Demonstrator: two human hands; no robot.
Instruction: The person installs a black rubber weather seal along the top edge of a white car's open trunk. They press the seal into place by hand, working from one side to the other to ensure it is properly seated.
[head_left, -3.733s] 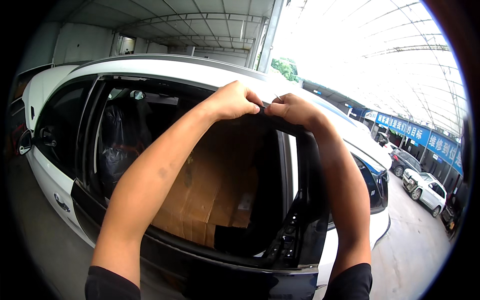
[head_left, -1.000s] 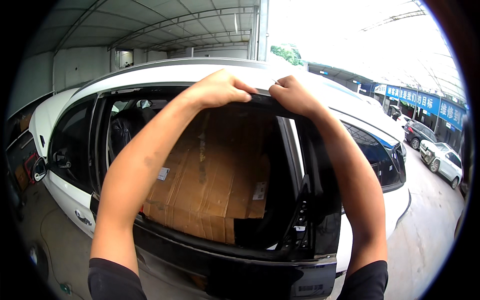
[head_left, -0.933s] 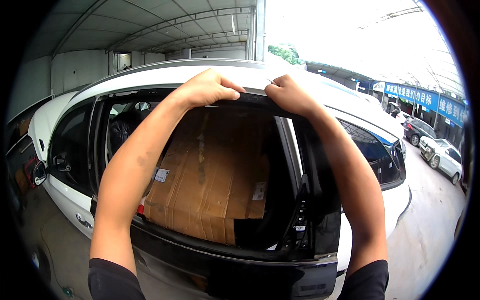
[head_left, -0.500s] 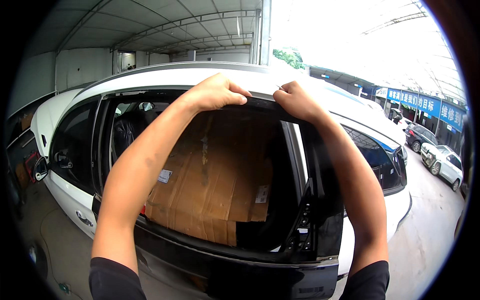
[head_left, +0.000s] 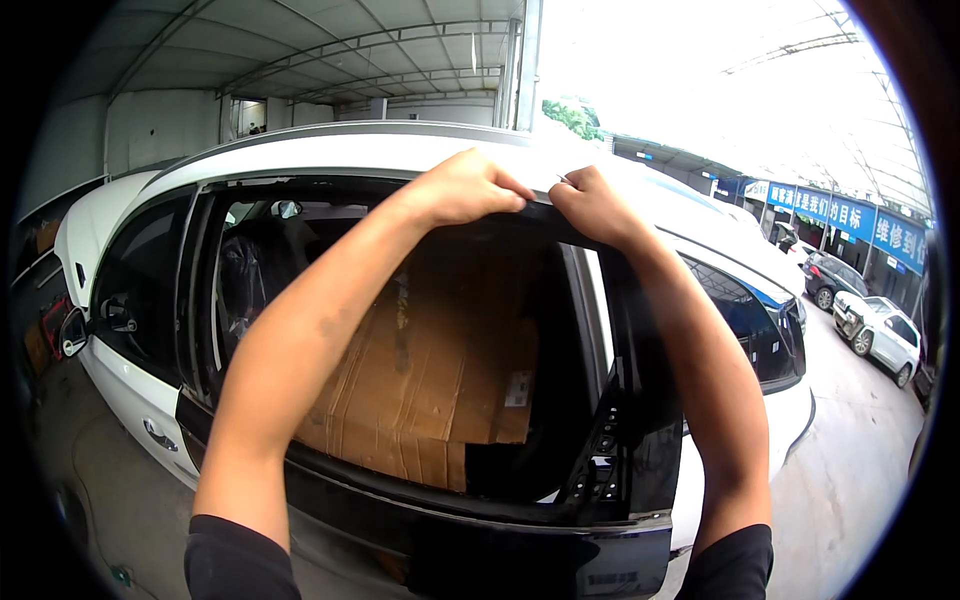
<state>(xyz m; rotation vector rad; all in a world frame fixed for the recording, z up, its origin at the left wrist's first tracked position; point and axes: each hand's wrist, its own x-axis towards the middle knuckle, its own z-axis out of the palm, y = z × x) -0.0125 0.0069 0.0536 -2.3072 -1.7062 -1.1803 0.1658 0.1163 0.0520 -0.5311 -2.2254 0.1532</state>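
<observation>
near the upper middle of the frame, the left hand (head_left: 465,187) and right hand (head_left: 590,205) are clamped close together on the door frame's top edge (head_left: 540,208), which runs left to right between them.

Showing glossy white painted metal on the car body (head_left: 400,150). Looking matt black along the door frame (head_left: 640,400), seemingly plastic and rubber. Sitting creased, rough brown cardboard (head_left: 430,390) inside.
</observation>
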